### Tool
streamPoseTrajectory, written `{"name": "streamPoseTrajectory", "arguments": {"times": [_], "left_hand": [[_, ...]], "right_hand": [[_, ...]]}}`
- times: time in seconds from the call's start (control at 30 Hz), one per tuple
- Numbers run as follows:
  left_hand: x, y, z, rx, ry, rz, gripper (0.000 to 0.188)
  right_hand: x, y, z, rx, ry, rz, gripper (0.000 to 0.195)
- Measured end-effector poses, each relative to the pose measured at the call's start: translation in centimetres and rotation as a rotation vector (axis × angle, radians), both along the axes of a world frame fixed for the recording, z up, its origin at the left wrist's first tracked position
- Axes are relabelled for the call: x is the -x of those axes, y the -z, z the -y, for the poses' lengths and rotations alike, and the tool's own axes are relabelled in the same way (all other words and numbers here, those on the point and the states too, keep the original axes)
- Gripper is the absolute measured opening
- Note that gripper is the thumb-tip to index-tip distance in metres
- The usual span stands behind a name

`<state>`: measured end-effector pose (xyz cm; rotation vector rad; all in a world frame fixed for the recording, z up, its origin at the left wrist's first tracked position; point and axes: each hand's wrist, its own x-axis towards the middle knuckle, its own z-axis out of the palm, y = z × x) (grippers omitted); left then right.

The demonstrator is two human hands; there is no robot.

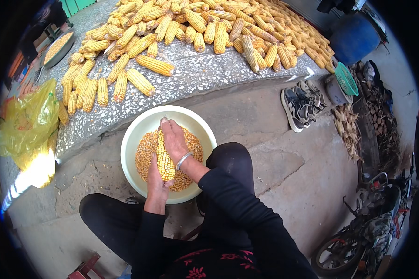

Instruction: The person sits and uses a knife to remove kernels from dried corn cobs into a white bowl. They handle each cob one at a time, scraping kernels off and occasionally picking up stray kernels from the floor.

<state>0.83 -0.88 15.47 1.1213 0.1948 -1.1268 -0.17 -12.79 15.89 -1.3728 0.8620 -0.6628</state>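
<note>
A yellow corn cob [165,161] with its kernels on is held over a pale round basin [128,174] between my knees. My left hand [157,185] grips its lower end, thumb along its left side. My right hand [174,139], with a metal bangle at the wrist, is closed over the upper part, thumb near the top end. Loose corn kernels [145,150] cover the bottom of the basin. Beyond it, a large heap of corn cobs [220,35] lies on a speckled stone ledge [195,69].
A yellow plastic bag [28,122] lies at left, near a bowl of kernels [58,47]. At right are shoes [295,108], a green plastic basket [347,79], corn husks [347,129], a blue barrel [356,38] and a motorcycle [366,226]. A red stool [85,266] stands at lower left.
</note>
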Motion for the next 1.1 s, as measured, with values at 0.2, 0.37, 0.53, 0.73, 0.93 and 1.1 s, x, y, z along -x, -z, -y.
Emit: {"name": "streamPoseTrajectory", "arguments": {"times": [0.2, 0.37, 0.53, 0.73, 0.93, 1.1], "left_hand": [[-0.1, 0.9, -0.4, 0.045, -0.012, -0.038, 0.035], [0.2, -0.4, 0.1, -0.019, -0.063, -0.049, 0.037], [0.3, -1.6, -0.1, 0.079, -0.012, 0.121, 0.038], [0.2, -0.8, -0.3, -0.003, -0.035, 0.174, 0.044], [0.1, -0.9, -0.6, 0.061, -0.031, 0.066, 0.043], [0.5, -1.4, -0.2, -0.075, 0.059, 0.379, 0.043]], "right_hand": [[-0.1, 0.0, 0.0, 0.008, -0.038, 0.02, 0.044], [-0.3, 0.9, 0.4, -0.052, 0.02, 0.049, 0.044], [-0.8, 2.2, 1.4, -0.107, 0.215, 0.032, 0.043], [-0.9, 2.6, 1.3, -0.209, 0.21, 0.081, 0.034], [-0.7, 2.3, 1.1, -0.176, 0.202, 0.031, 0.036], [-0.6, 1.7, 1.1, -0.16, 0.22, -0.01, 0.038]]}}
